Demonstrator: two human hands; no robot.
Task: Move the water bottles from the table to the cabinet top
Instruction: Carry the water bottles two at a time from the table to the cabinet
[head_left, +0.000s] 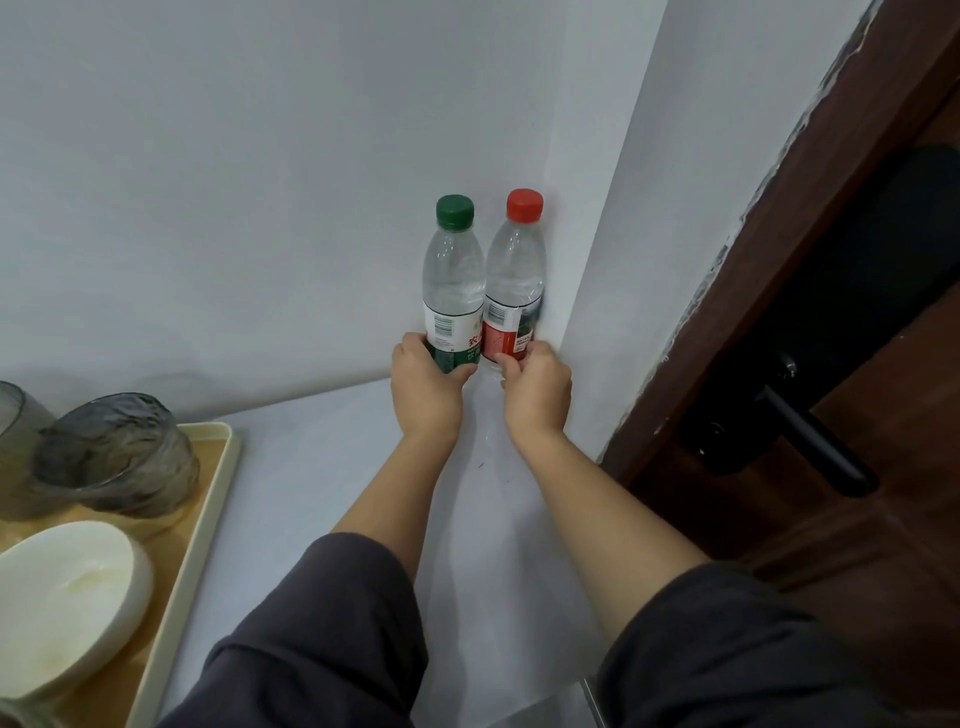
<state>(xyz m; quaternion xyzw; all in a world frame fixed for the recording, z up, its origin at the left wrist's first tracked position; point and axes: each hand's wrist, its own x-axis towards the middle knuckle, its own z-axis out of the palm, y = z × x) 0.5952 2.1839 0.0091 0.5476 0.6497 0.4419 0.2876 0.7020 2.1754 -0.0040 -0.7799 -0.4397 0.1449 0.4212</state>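
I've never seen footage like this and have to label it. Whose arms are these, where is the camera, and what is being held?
There is no machine here. A person wears one wide-angle camera on the head, and it looks down along both arms. The left hand has its grip on the lower part of a clear plastic water bottle with a green cap. The right hand holds a matching clear bottle with a red cap. Both stand upright, side by side, in the corner of the white wall, above a white surface. Their bases are hidden behind the hands. On the left, a cream-rimmed tray holds a white bowl and a grey glass cup. On the right is a dark brown wooden door with a black handle.
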